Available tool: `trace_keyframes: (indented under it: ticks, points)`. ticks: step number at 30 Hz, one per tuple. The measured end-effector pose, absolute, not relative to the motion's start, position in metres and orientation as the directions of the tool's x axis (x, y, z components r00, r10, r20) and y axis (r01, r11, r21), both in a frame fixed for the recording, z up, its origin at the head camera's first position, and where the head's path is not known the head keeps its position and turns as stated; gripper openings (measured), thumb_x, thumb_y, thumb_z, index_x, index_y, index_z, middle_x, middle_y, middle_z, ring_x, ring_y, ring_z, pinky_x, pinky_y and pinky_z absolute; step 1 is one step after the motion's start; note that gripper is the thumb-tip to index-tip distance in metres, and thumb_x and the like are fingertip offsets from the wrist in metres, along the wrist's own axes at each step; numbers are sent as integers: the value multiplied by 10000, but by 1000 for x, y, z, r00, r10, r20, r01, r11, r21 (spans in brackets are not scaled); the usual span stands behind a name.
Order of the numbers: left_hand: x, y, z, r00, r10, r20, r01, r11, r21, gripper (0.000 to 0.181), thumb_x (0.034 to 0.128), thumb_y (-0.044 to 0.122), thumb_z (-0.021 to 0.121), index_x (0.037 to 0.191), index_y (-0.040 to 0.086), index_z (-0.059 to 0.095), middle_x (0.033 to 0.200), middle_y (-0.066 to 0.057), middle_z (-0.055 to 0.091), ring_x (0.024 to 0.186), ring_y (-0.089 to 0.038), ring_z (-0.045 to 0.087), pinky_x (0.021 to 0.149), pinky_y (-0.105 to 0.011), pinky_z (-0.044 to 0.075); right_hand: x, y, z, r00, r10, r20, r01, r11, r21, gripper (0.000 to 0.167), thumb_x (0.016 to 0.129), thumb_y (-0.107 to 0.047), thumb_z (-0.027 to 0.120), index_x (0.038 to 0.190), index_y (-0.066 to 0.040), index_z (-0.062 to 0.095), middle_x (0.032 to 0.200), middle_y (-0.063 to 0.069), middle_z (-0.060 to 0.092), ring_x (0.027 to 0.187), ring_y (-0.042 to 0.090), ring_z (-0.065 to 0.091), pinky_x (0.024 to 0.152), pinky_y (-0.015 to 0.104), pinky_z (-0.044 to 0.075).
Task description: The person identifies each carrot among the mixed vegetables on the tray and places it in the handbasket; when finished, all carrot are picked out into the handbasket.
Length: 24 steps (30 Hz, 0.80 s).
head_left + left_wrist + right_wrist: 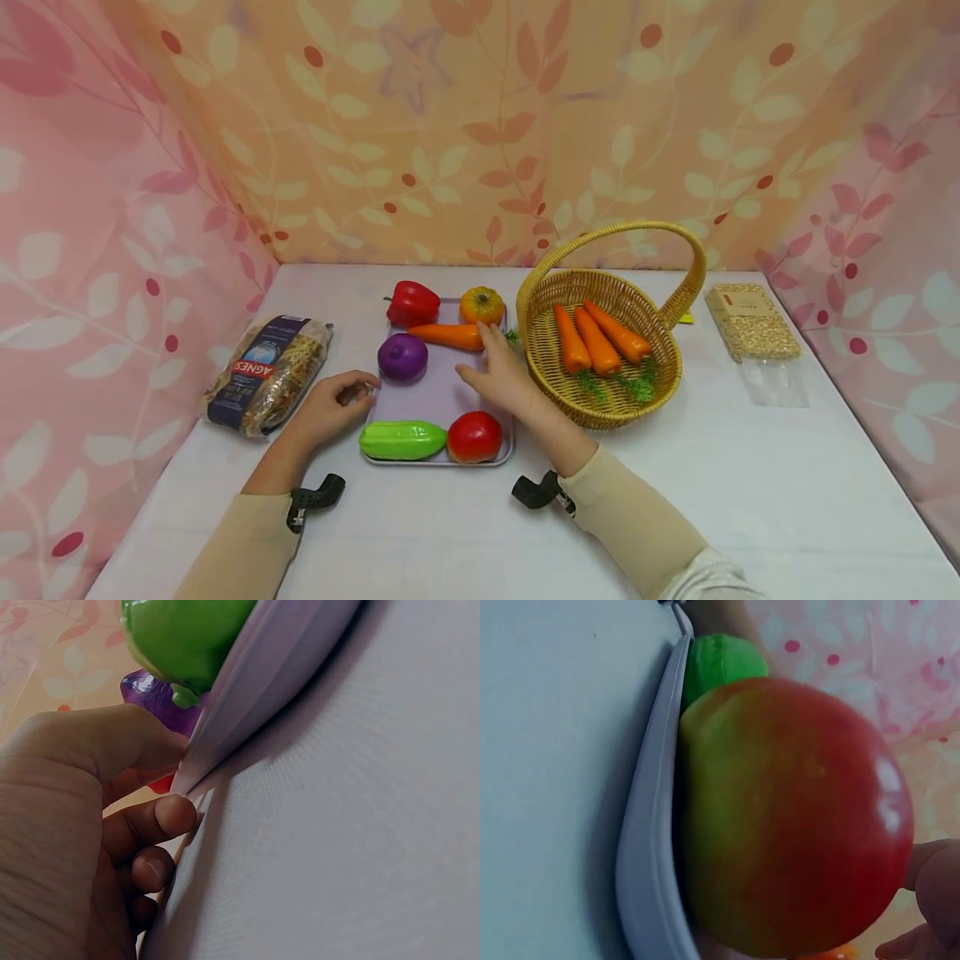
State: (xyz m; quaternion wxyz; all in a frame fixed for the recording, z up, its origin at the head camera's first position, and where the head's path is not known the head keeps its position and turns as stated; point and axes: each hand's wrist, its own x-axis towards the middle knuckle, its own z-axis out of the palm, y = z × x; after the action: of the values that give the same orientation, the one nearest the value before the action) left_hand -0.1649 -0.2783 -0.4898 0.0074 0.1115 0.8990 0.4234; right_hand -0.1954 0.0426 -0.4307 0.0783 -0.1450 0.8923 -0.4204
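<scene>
My left hand (pixel 333 407) is at the left edge of a lilac tray (pixel 442 400), its thumb and fingers around the rim (pixel 214 742). Above an orange carrot (pixel 448 335) on the tray is my right hand (pixel 498 371). Its fingers reach the carrot's thick end, while the thumb stands apart. A red bell pepper (pixel 412 304), a small orange pumpkin (pixel 482 307) and a purple onion-like vegetable (pixel 402 357) lie around the carrot. A green cucumber-like vegetable (pixel 402 440) and a red tomato-like one (pixel 475 437) sit at the near edge.
A wicker basket (pixel 663 396) with a tall handle stands right of the tray, holding three carrots (pixel 596 342). A dark-labelled food bag (pixel 268 373) lies at the left, a clear bag of grains (pixel 752 323) at the far right. Patterned cloth (pixel 525 125) encloses the white table.
</scene>
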Motion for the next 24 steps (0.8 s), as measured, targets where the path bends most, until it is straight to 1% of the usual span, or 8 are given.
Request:
trace_keyframes:
  ticks: [3,4,5,8,14,16,20,24]
  points:
    - [-165,-278,-490,-976,201,79,189,621,761,192,929,111,739,1112,173,738,845,1,575,772,-188,495,688,-301,398,-199,44,-436,-957,-290,-25,-172,634,-754,819,991,-303,662,1603,18,222,1638,273,203,1463,393,334,1189,498,244]
    - [-165,-278,-490,-977,201,78,189,623,759,191,930,112,738,1111,172,738,844,3,575,772,-186,495,688,-301,398,-199,43,-437,-959,-283,-25,-173,650,-740,815,992,-297,658,1597,32,225,1629,271,231,1480,388,304,1196,493,226]
    - [-165,-278,-490,-976,201,79,190,625,757,189,931,113,738,1110,172,738,844,4,575,772,-185,494,687,-300,397,-199,43,-437,-961,-274,-25,-171,664,-728,810,991,-290,658,1593,42,230,1616,271,262,1476,385,312,1197,489,226]
    - [-165,-279,-490,-976,202,83,194,624,757,188,931,112,739,1112,167,737,844,3,577,773,-187,496,687,-300,398,-196,41,-437,-969,-246,-11,-173,712,-681,784,987,-270,659,1574,68,264,1559,275,363,1431,389,388,1180,484,275]
    - [-166,-278,-489,-974,208,93,204,617,760,187,930,109,740,1109,164,737,845,1,580,773,-189,500,684,-295,402,-188,38,-432,-981,-195,17,-172,821,-545,724,975,-233,673,1523,108,346,1346,311,550,1223,403,579,1067,500,432]
    - [-166,-278,-490,-974,207,93,204,619,759,186,931,111,740,1110,164,737,845,1,580,771,-188,499,682,-294,402,-186,38,-430,-981,-191,20,-176,848,-501,689,976,-224,677,1501,111,385,1298,307,581,1171,396,610,1031,498,463]
    - [-166,-278,-490,-973,210,93,206,618,759,185,934,114,739,1112,164,737,845,1,579,767,-185,497,681,-294,402,-183,38,-428,-981,-192,13,-178,883,-433,545,975,-221,690,1394,84,522,1160,263,639,1032,373,659,930,493,525]
    - [-166,-279,-490,-971,217,104,219,614,758,182,935,108,736,1110,158,736,841,1,576,757,-178,493,674,-290,398,-183,37,-429,-982,-186,-15,-164,898,-407,481,979,-238,699,1331,61,565,1097,225,647,961,347,668,872,484,549]
